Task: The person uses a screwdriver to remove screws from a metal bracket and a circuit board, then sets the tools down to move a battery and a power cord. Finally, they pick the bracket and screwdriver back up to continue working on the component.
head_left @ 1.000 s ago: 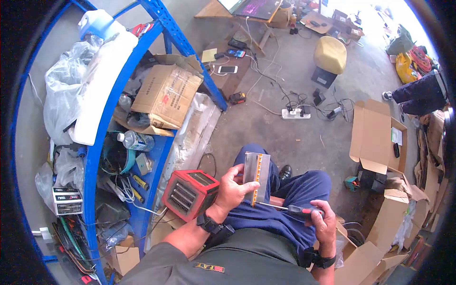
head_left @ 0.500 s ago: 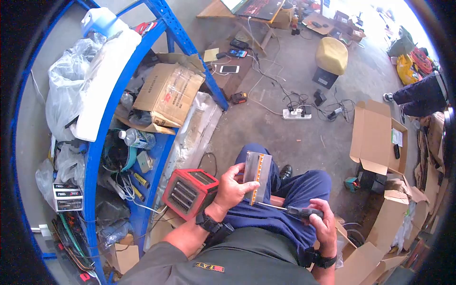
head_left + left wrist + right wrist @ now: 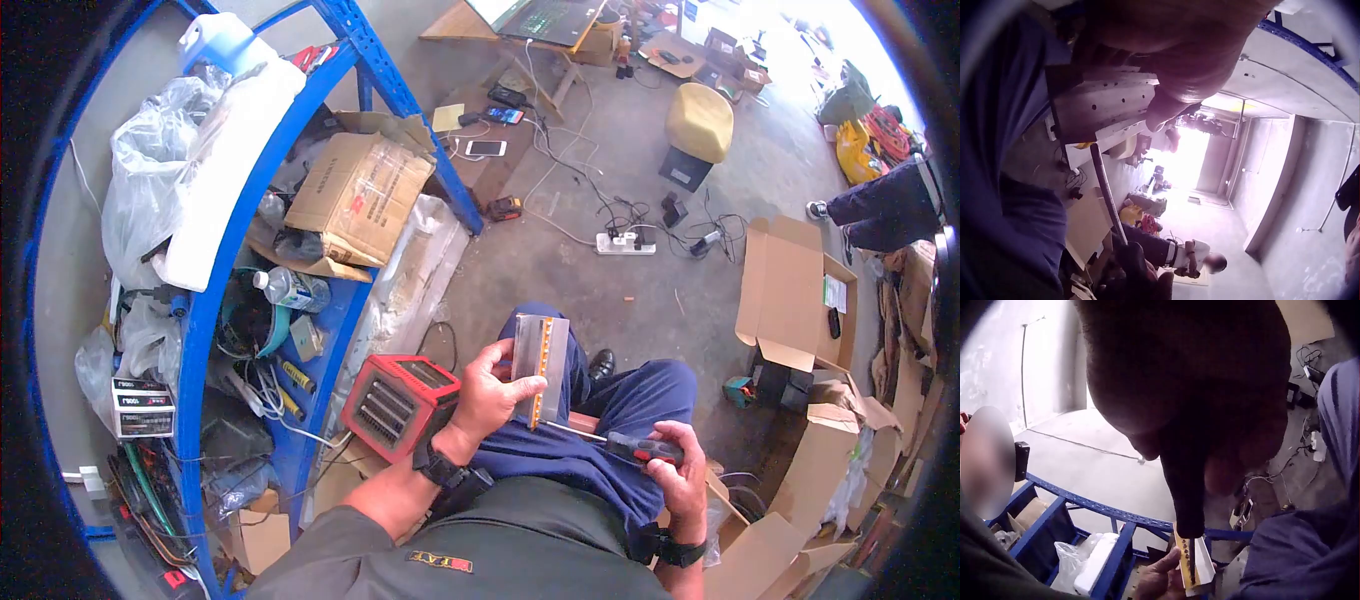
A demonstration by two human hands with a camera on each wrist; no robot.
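My left hand grips a flat metal profile with a yellow-orange strip along its length, thumb on the near face. In the left wrist view the profile shows a row of small holes. A screwdriver with a dark and red handle lies in my right hand, its fingers and thumb curled round the handle. The shaft points left, with the tip right at the profile's lower end. From the right wrist, the screwdriver runs down to the strip; my hand's shadowed underside hides much of the grip.
Beside my left forearm stands a red heater-like box. Left of it is a loaded blue shelf. Open cardboard boxes lie to the right. A power strip with cables sits on the floor ahead; another person's legs show at far right.
The screwdriver's handle has turned, its red part going out of sight and showing again, while my right fingers shifted round it. My left hand and the profile stay nearly in place.
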